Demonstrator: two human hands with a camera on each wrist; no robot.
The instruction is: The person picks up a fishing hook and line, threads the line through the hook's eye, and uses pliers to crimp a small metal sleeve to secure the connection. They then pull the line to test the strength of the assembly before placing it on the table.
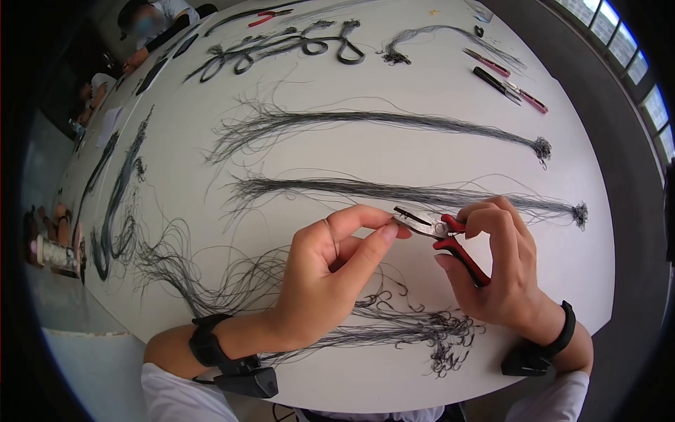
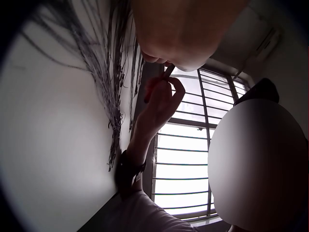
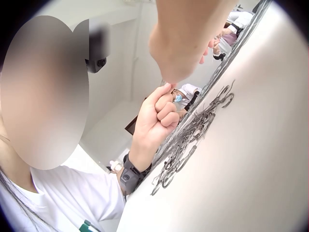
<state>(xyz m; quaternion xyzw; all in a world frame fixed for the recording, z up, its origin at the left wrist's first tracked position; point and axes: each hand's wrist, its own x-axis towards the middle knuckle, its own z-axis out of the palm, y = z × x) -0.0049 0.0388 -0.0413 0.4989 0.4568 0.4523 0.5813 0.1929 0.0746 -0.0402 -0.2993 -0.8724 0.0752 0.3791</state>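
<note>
In the head view my right hand grips pliers with red and black handles, their jaws pointing left and parted. My left hand pinches with thumb and index finger right at the pliers' tip. A thin dark line curves over its index finger; whatever else sits between the fingertips is hidden. Below both hands lies a bundle of dark lines ending in curved metal hooks. The right wrist view shows these hooks on the table, beside the left hand with its fingers curled.
Two straight bundles stretch across the white table behind the hands. Farther back lie looped bundles, cutters and red-handled pliers. More bundles and a spool are at left, where other people sit.
</note>
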